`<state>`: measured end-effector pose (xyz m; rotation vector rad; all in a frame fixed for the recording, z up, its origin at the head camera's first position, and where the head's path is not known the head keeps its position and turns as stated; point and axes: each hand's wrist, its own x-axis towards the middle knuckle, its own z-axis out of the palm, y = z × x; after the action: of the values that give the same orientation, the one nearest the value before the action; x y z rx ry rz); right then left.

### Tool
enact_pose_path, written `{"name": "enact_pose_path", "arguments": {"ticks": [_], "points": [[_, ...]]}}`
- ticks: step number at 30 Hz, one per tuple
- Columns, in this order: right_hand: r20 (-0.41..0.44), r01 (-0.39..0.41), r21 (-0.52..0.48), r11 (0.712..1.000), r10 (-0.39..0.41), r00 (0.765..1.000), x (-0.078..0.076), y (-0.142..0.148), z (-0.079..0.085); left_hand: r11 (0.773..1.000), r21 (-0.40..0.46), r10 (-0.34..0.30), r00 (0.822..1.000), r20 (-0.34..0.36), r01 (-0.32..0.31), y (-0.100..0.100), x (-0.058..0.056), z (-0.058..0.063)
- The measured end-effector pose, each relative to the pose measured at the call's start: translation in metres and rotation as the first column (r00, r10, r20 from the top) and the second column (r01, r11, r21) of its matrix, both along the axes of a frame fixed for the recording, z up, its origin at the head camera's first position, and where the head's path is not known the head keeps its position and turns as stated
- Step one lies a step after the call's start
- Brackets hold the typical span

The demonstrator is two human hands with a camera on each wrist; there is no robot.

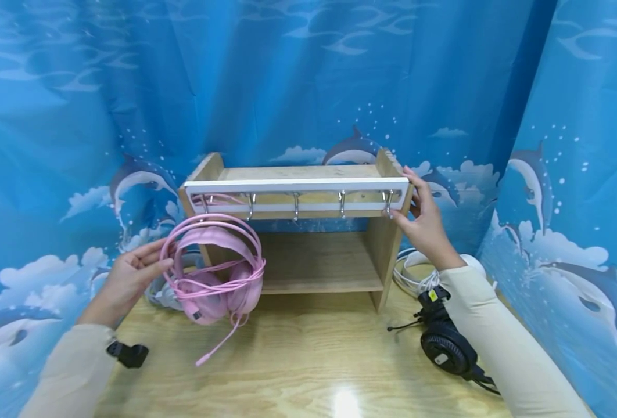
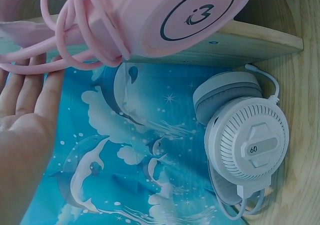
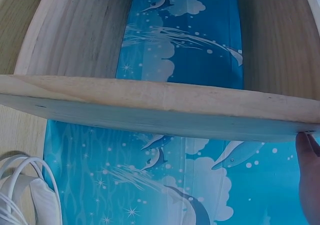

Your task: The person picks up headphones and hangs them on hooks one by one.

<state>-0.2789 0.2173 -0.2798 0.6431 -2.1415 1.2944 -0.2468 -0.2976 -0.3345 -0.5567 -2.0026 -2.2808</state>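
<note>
At the left end of a small wooden shelf (image 1: 316,261), the pink headset (image 1: 211,235) hangs below a white hook rail (image 1: 272,185), its cable wound round it. My left hand (image 1: 133,276) holds the left side of its cable loops between thumb and fingers; in the left wrist view the fingers (image 2: 47,97) pass behind the pink cable. Whether the headset bears on the leftmost hook (image 1: 204,203) I cannot tell. My right hand (image 1: 426,226) grips the shelf's right side panel, thumb near the rail's end, fingers round the outside. Only a fingertip shows in the right wrist view.
A white headset (image 2: 247,140) lies on the table left of the shelf. On the right are a black headset (image 1: 447,348) with a microphone boom and a white headset with cable (image 1: 410,278). Blue dolphin curtains (image 1: 308,75) stand behind and beside the table (image 1: 298,360).
</note>
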Motion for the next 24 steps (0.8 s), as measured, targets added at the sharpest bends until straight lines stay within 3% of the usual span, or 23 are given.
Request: {"name": "enact_pose_path", "arguments": {"ticks": [3, 9, 12, 18, 24], "points": [[0.001, -0.002, -0.004, 1.0, 0.002, 1.0, -0.002, 0.001, -0.002, 1.0, 0.004, -0.015, 1.0, -0.002, 0.015, -0.001, 0.001, 0.0], [-0.007, -0.012, -0.024, 1.0, 0.012, 1.0, -0.021, 0.01, -0.016, 0.998, 0.007, -0.06, 0.998, -0.03, 0.06, -0.007, 0.002, 0.001], [-0.01, -0.008, -0.022, 1.0, 0.008, 1.0, -0.026, 0.013, -0.02, 0.999, 0.007, -0.052, 0.998, -0.022, 0.052, -0.012, 0.003, 0.003], [-0.009, -0.015, -0.02, 1.0, 0.015, 1.0, -0.012, 0.006, -0.009, 1.0, -0.006, 0.028, 1.0, 0.008, -0.028, -0.022, 0.007, 0.001], [-0.007, -0.017, -0.015, 1.0, 0.017, 1.0, 0.0, 0.0, 0.001, 0.993, 0.078, 0.082, 0.993, 0.085, -0.089, -0.035, 0.007, -0.008]]}}
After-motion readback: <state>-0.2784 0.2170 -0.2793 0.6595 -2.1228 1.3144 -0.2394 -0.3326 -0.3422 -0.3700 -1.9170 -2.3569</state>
